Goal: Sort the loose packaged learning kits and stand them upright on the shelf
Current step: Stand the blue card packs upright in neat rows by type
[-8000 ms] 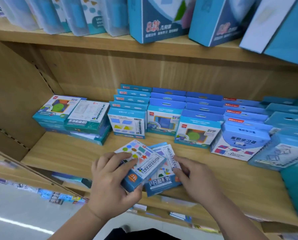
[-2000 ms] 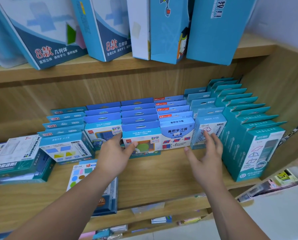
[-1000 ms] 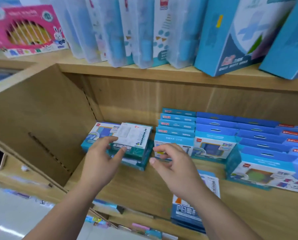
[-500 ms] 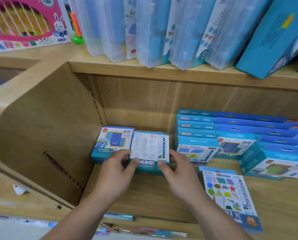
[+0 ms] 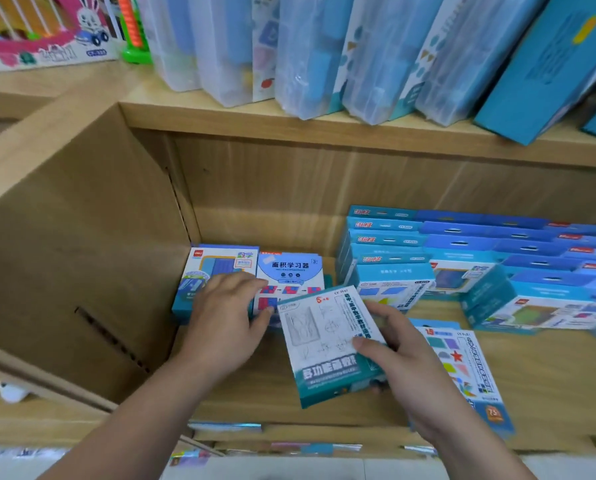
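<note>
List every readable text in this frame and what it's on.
"面积学习器", "3+": light-blue kit under the left hand's fingertips.
"多功能": bottom band of the white kit gripped by the right hand; the rest of that line is blurred.
"75": orange badge on the flat kit.
"15": same kit's top edge.
All other print is too small or blurred.

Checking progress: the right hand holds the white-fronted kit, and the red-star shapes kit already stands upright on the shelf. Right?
Not quite. The head view shows the right hand holding the white-fronted kit, but the red-star shapes kit lies flat on the shelf, not upright.
</note>
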### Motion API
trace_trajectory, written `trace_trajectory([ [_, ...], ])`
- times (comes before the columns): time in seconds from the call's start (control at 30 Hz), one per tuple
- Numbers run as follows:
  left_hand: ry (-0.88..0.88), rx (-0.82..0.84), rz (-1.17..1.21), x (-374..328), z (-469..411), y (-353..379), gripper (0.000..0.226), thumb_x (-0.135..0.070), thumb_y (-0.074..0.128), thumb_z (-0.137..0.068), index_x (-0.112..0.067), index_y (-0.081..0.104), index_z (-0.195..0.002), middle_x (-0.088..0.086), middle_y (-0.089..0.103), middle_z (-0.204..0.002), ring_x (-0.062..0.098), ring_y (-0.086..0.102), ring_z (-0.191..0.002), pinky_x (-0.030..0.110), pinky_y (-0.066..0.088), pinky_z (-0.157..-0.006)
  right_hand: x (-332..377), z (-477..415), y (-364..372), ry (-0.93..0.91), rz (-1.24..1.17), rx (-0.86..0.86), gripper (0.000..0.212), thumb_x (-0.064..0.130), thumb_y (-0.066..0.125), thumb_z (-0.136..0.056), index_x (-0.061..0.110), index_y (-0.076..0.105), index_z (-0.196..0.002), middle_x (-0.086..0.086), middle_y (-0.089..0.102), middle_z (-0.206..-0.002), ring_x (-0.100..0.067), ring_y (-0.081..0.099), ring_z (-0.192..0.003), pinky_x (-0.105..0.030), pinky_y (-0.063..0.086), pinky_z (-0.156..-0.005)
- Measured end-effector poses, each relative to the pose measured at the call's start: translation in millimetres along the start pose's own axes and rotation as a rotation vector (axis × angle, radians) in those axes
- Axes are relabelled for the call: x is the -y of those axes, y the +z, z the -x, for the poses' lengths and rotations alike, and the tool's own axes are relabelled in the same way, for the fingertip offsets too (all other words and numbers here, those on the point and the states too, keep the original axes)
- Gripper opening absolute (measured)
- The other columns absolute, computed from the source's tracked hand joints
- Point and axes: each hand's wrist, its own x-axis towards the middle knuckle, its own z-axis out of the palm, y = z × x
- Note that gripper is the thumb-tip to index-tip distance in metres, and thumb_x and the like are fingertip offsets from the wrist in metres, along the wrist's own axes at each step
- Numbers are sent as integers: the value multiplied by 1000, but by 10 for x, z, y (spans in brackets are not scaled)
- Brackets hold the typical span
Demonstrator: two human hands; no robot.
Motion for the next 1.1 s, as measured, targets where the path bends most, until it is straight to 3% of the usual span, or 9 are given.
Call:
trace_trajectory([
  [0.1, 13, 136, -83, 44, -119, 48, 67, -53, 66, -86, -31, 45, -145, -7, 37, -155, 17, 25, -144, 39, 19, -118, 16, 100, -115, 8, 15, 26, 38, 12, 64, -93, 44, 61, -113, 11, 75, -103, -20, 70, -80, -31, 45, -51],
  [0.23, 42, 303, -110, 105, -308, 82, 111, -80, 65, -61, -34, 26, -154, -10, 19, -164, 17, 11, -152, 51, 8, -123, 40, 223, -308, 32, 21, 75, 39, 4, 63, -92, 36, 65, -113, 6, 74, -96, -14, 68, -65, -26, 47, -45],
  [0.37, 108, 390, -179, -1, -536, 119, 123, -67, 79, -59, -33, 12, -157, -11, 6, -166, 16, 2, -153, 54, 6, -122, 33, 269, -471, 31, -6, 22, 40, 4, 64, -91, 37, 66, -113, -4, 73, -95, -17, 67, -63, -27, 47, -46],
  [0.6, 73, 547, -247, -175, -859, 73, 132, -53, 87, -58, -24, 7, -159, -3, 13, -166, 18, 6, -153, 57, 4, -122, -31, 278, -665, -2, -52, -77, 40, 7, 65, -91, 37, 63, -117, -3, 75, -97, -23, 70, -70, -31, 44, -49],
  [0.73, 90, 506, -260, -293, -828, 78, 134, -53, 86, -51, -23, 13, -158, 1, 33, -148, 23, 29, -142, 50, 14, -122, -60, 295, -744, -13, -62, -84, 40, 6, 65, -91, 37, 64, -116, -4, 75, -97, -21, 68, -69, -30, 43, -48],
  [0.87, 74, 341, -192, -471, -630, -40, 130, -51, 83, -49, -19, 18, -157, -1, 32, -144, 22, 29, -136, 33, 32, -113, -86, 273, -885, -25, -24, -12, 40, 8, 66, -90, 39, 64, -115, -5, 74, -97, -20, 66, -66, -30, 43, -47],
  [1.03, 21, 120, -229, -644, -215, -432, 132, -66, 71, -42, -15, 26, -155, 1, 35, -143, 23, 34, -131, 34, 33, -111, -27, 167, -990, -42, 52, 158, 38, 12, 70, -88, 41, 65, -111, 1, 75, -97, -17, 66, -70, -30, 45, -50],
  [1.1, -69, 62, -245, -643, 1, -524, 133, -67, 77, -43, -15, 28, -155, 3, 37, -142, 25, 34, -130, 36, 33, -111, -6, 83, -947, -50, 109, 246, 33, 16, 73, -87, 41, 64, -107, 3, 76, -97, -18, 67, -74, -32, 49, -54],
])
